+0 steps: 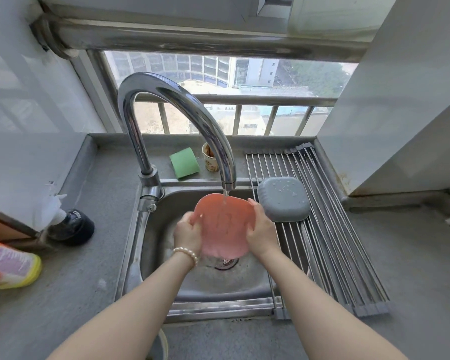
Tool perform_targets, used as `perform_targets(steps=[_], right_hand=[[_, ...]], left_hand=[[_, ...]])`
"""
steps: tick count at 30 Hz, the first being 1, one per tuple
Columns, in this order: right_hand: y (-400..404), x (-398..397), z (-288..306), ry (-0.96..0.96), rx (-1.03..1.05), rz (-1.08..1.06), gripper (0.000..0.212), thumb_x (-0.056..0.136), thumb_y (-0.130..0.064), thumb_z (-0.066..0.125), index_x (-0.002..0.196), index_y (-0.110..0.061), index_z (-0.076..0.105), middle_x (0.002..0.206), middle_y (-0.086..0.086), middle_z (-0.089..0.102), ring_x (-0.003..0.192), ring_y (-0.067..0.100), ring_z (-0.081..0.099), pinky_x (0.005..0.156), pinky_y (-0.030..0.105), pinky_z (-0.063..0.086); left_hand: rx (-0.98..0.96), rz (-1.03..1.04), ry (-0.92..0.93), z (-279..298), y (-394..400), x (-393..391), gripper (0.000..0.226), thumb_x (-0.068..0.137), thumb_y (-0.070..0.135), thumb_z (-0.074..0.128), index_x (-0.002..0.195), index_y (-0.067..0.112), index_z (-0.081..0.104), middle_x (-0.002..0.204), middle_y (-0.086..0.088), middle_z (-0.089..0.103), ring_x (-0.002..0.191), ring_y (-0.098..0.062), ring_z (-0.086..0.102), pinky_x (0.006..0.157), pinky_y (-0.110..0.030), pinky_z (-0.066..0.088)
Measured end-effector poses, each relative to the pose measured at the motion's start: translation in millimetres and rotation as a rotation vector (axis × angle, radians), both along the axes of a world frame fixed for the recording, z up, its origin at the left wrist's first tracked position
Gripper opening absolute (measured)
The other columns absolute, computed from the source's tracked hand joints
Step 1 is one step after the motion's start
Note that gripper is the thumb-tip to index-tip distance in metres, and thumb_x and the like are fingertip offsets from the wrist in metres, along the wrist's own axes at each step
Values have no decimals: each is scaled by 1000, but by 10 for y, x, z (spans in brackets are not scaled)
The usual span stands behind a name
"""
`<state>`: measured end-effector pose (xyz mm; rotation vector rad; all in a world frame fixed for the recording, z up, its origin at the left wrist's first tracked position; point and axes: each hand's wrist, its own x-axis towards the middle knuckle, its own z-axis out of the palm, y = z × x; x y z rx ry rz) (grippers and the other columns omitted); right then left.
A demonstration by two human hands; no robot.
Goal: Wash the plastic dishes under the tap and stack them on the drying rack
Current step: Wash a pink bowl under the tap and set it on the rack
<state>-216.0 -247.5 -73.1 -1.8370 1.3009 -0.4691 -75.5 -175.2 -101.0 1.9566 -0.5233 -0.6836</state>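
The pink plastic dish [225, 226] is held over the sink [208, 284], tilted with its far edge up under the stream from the chrome tap [182, 113], so water strikes near its upper rim and runs down its face. The left hand [189, 233] grips its left edge with fingers curled round the rim, and the right hand [261, 231] clasps the right edge the same way. It looks thin, light and fairly stiff, but wet plastic is likely slippery, so a hold on opposite rims, thumbs on one face and fingers behind, seems the safest; a drop would probably not break it.

Just right of the dish, a grey plastic dish [283, 198] lies upside down, beaded with water, on the roll-up drying rack [330, 250], which spans the sink's right side and the worktop [405, 268].

Behind the sink sit a green sponge [184, 163] and a paper cup [210, 158]. On the left stand a black-capped bottle [70, 226] and an orange-and-yellow pack [9, 266].
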Motion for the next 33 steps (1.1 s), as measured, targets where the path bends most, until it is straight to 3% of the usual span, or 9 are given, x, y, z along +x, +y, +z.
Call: perform_targets(steps=[7, 9, 11, 13, 15, 19, 24, 28, 33], right_hand=[[237, 291, -300, -248, 656, -364, 24, 88, 0, 45, 106, -12, 54, 104, 17, 62, 93, 34, 61, 80, 57, 54], [245, 316, -255, -231, 819, -371, 22, 91, 3, 40, 101, -9, 55, 91, 16, 60, 70, 33, 61, 53, 46, 57], [186, 318, -191, -183, 841, -343, 18, 94, -4, 38, 100, -5, 55, 78, 16, 57, 47, 24, 53, 34, 23, 42], [82, 320, -138, -83, 740, -272, 19, 97, -16, 40, 103, -4, 54, 75, 16, 55, 39, 20, 50, 35, 19, 34], [-5, 322, -48, 54, 497, -150, 25, 94, -19, 41, 110, -6, 56, 89, 17, 59, 61, 26, 59, 49, 28, 41], [24, 201, 57, 345, -162, 222, 39, 99, -24, 36, 137, -25, 43, 108, 13, 65, 97, 34, 61, 75, 38, 45], [195, -56, -150, 229, -737, 439, 53, 87, -21, 58, 138, -26, 42, 81, 1, 63, 53, 22, 58, 40, 29, 42], [358, -280, -460, 62, -820, 436, 61, 78, 1, 66, 132, -19, 48, 118, 10, 65, 95, 31, 66, 75, 42, 56], [452, -210, -352, 97, -725, 614, 58, 82, -28, 50, 137, -14, 46, 143, 10, 47, 135, 33, 39, 109, 50, 34]], left_hand=[[400, -287, -384, 460, -172, 174, 41, 97, 13, 34, 136, 22, 43, 113, -14, 65, 102, -34, 61, 80, -37, 45], [594, -378, -320, 443, -202, 290, 46, 95, 13, 33, 141, 15, 34, 123, -18, 58, 107, -36, 59, 86, -41, 49], [667, -379, -121, 413, -162, 369, 38, 97, 17, 34, 133, 4, 38, 116, -19, 57, 86, -38, 65, 62, -40, 57], [692, -364, 30, 382, -62, 350, 41, 101, 29, 33, 126, -3, 44, 92, -16, 55, 53, -29, 60, 31, -22, 41], [700, -366, 148, 299, 26, 298, 63, 99, 51, 26, 120, -3, 50, 76, -12, 54, 50, -24, 56, 27, -16, 33], [503, -185, 861, 119, 73, 268, 103, 75, 87, 10, 120, 5, 54, 103, -21, 64, 90, -38, 65, 66, -39, 55], [-73, 202, 1461, 33, -38, 384, 89, 88, 73, 21, 122, -5, 48, 114, -30, 55, 112, -50, 49, 85, -66, 37], [-127, 205, 1340, 175, -32, 399, 50, 102, 29, 34, 128, -13, 44, 98, -20, 64, 101, -40, 53, 94, -47, 34], [-142, 138, 1214, 92, 42, 453, 38, 102, 31, 34, 92, 6, 60, 93, -13, 69, 83, -27, 62, 70, -38, 55]])
